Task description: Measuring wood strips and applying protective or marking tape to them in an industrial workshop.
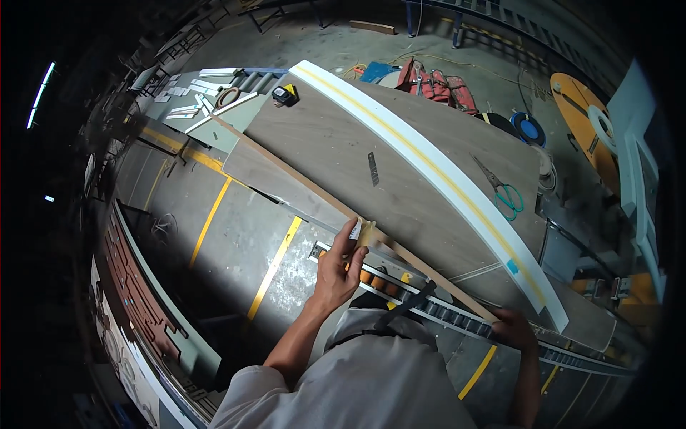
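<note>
A long, narrow brown strip [304, 182] runs diagonally along the near edge of a grey-brown board [336, 143]. My left hand [339, 268] pinches a tan, crumpled piece [367, 233] that looks like folded sandpaper, with some white on it, against the strip's middle. At the strip's right end, my right hand [513, 330] is closed around it; shadow dims those fingers. Beyond the strip, a white curved piece [421, 146] with a yellow line along it lies across the board.
Green-handled scissors [509, 201], a dark flat blade [372, 169] and a tape measure [285, 95] rest on the board. White strips and a tape roll [228, 98] are at the far left. A roller rail [457, 314] passes close to my waist. A red bag [436, 86] sits behind.
</note>
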`<action>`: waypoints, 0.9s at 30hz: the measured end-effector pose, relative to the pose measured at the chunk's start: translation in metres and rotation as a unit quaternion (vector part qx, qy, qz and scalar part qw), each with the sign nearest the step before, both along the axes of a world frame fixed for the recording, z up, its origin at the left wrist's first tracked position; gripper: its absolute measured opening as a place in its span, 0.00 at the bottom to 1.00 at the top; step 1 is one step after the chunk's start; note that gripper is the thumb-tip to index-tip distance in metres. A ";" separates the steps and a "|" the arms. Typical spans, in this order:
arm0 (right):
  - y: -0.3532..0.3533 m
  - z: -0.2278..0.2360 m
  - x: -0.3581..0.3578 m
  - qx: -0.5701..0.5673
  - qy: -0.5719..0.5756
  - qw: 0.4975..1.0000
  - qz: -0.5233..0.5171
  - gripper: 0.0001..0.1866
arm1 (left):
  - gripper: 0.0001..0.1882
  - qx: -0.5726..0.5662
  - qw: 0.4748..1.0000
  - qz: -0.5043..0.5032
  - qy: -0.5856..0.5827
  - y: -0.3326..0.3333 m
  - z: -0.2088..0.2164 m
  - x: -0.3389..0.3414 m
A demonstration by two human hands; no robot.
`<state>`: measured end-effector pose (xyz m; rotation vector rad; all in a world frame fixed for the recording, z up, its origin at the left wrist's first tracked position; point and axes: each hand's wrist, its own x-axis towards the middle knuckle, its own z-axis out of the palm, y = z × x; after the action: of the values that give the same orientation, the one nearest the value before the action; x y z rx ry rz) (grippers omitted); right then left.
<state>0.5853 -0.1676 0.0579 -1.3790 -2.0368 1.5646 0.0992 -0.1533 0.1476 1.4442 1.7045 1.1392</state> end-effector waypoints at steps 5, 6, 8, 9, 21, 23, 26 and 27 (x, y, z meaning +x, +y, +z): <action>-0.001 -0.016 -0.005 -0.239 -0.016 0.920 -0.309 0.26 | 0.31 -0.012 1.000 -0.006 -0.010 0.002 -0.007 0.002; -0.001 -0.018 -0.009 -0.233 -0.005 0.923 -0.305 0.26 | 0.31 0.000 1.000 -0.009 0.003 0.003 -0.008 0.002; 0.002 -0.019 -0.018 -0.335 0.156 0.852 -0.371 0.29 | 0.31 -0.011 1.000 -0.016 -0.006 0.007 -0.009 0.002; 0.003 -0.018 -0.021 -0.334 0.139 0.848 -0.388 0.29 | 0.31 -0.008 1.000 -0.020 -0.011 0.008 -0.009 0.003; -0.004 -0.004 -0.061 -0.089 -0.107 0.903 -0.407 0.25 | 0.30 0.008 0.995 -0.101 0.007 0.034 -0.006 0.009; -0.009 -0.006 -0.060 0.022 -0.170 0.923 -0.344 0.30 | 0.31 -0.021 0.992 -0.124 -0.003 0.041 -0.005 0.009; -0.015 -0.008 -0.059 0.143 -0.251 0.891 -0.351 0.33 | 0.32 -0.054 0.980 -0.184 -0.042 0.055 0.001 0.021; -0.017 -0.004 -0.058 0.120 -0.225 0.893 -0.370 0.32 | 0.32 -0.061 0.969 -0.229 -0.073 0.059 0.003 0.027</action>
<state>0.5272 -0.1845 0.0543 -2.1913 -1.4980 0.6854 0.1262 -0.0941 0.1507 1.5292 1.2293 0.8477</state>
